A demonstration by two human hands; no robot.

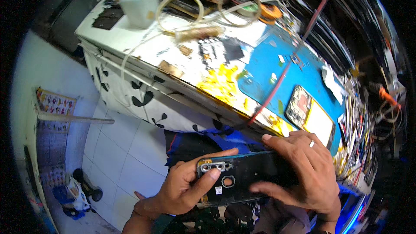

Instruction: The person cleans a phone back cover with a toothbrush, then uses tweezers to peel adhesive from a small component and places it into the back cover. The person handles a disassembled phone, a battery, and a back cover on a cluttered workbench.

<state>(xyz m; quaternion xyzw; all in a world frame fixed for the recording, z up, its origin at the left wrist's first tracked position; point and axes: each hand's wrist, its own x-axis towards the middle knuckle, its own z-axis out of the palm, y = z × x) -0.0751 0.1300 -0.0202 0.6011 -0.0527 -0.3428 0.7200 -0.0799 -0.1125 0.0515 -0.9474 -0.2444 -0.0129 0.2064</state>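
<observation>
I hold a black phone back cover (255, 177) over my lap, in front of the workbench. Its camera lens strip and a round hole are at the left end, with a small white label beneath the hole. My left hand (186, 185) is closed around that end, thumb pressed by the lenses. At the other end my right hand (310, 175), with a ring on one finger, grips the cover, fingers along the far edge and thumb across its face. Beyond it on the bench lies an opened phone (297, 108) with exposed inner parts and a yellow-edged bright section.
A blue work mat (271, 73) covers part of the bench, with yellow scraps (219, 82) beside it. Tape rolls (180, 13) and a white plastic bottle (139, 5) stand farther back. A red cable (277, 93) crosses the mat. Tools crowd the right side; a toy vehicle (76, 197) sits on the tiled floor.
</observation>
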